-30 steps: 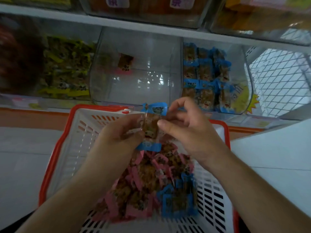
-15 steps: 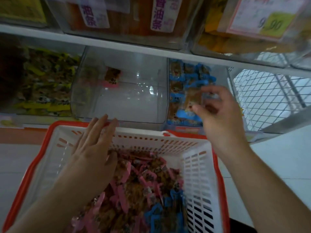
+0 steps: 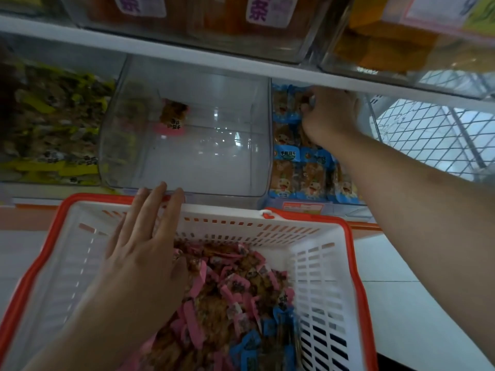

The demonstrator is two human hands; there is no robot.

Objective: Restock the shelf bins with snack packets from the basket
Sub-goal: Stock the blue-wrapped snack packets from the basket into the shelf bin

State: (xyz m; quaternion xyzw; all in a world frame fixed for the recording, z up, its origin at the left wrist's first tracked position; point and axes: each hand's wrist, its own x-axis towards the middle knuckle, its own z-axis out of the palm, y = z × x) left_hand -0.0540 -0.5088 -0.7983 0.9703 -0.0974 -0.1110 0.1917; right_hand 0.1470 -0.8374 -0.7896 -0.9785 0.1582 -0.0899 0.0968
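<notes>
From my head camera: my right hand [image 3: 328, 113] is up inside the blue-packet bin [image 3: 294, 162], fingers curled at the top of the stack — whether they hold a packet or have let it go, I cannot tell. My left hand [image 3: 144, 247] lies flat and open over the basket [image 3: 308, 234], fingertips at its far rim, gripping nothing. The snack packets [image 3: 230, 298] sit heaped just below and right of that palm, so the left hand is much the nearer one; they lie every which way, mostly pink, a few blue, too many to count. The clear middle bin [image 3: 187, 156] straight ahead holds one pink packet [image 3: 172, 119].
</notes>
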